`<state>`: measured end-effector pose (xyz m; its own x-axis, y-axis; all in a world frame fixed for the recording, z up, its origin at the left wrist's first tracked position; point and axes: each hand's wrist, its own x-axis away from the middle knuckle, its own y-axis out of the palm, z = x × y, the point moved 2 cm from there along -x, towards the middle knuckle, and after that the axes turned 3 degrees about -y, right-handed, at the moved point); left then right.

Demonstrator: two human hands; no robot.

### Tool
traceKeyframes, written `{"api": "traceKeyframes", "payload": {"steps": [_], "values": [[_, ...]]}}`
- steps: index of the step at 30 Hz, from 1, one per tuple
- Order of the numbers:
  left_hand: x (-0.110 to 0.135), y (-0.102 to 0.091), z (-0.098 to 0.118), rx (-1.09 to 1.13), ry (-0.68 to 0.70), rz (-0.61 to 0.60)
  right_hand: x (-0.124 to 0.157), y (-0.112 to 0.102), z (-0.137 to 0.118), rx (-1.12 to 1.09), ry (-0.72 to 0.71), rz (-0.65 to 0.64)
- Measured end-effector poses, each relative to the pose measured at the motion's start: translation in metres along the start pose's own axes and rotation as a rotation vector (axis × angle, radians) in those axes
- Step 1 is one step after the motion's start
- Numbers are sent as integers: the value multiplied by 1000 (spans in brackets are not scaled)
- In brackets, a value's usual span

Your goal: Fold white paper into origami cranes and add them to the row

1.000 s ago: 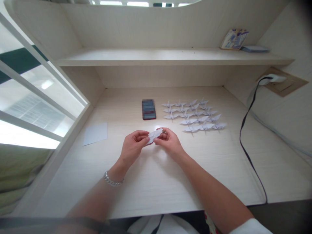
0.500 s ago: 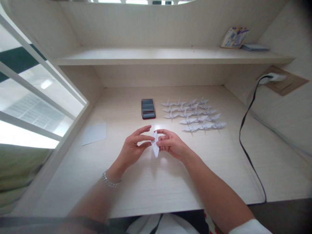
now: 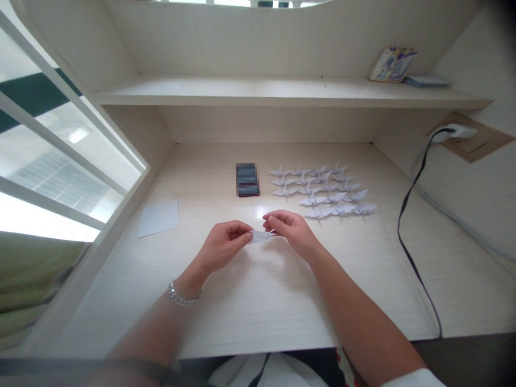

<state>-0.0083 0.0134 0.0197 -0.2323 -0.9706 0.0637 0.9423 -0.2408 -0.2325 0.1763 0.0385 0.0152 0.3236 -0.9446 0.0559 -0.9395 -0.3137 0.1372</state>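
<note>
Right now, the left hand [image 3: 224, 247] pinches one end of a folded white paper crane [image 3: 261, 237] and the right hand [image 3: 291, 231] closes on its other end, held above the middle of the desk [image 3: 258, 303], just in front of rows of paper cranes [image 3: 322, 191] and a blurred, unreadable phone [image 3: 247, 180].

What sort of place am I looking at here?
Probably a study nook, perhaps in a dorm: a built-in desk under a built-in shelf, beside a window, with a wall socket.
</note>
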Motion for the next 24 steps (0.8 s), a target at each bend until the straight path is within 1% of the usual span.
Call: {"api": "traceKeyframes", "payload": {"steps": [1, 3, 5, 8, 11, 15, 18, 24], "values": [[0, 0, 0, -14, -10, -11, 1, 3, 0, 68, -31, -47], [-1, 1, 0, -5, -36, -25, 2, 9, 4, 146, -26, -136], [-1, 2, 0, 70, -74, -33, 2, 12, 8, 148, 0, -118], [-2, 3, 0, 204, -120, -25, 1, 14, 12, 117, 25, -49], [-3, 3, -2, 258, -140, -15, 0, 14, 12, 107, 34, -24], [-3, 5, -3, 262, -144, -18, 0, 16, 12, 115, 24, -36], [-2, 5, -3, 253, -135, -23, 1, 17, 12, 115, 19, -18], [-2, 5, -3, 180, -135, -2, 1, 18, 13, 113, 31, -19]]}}
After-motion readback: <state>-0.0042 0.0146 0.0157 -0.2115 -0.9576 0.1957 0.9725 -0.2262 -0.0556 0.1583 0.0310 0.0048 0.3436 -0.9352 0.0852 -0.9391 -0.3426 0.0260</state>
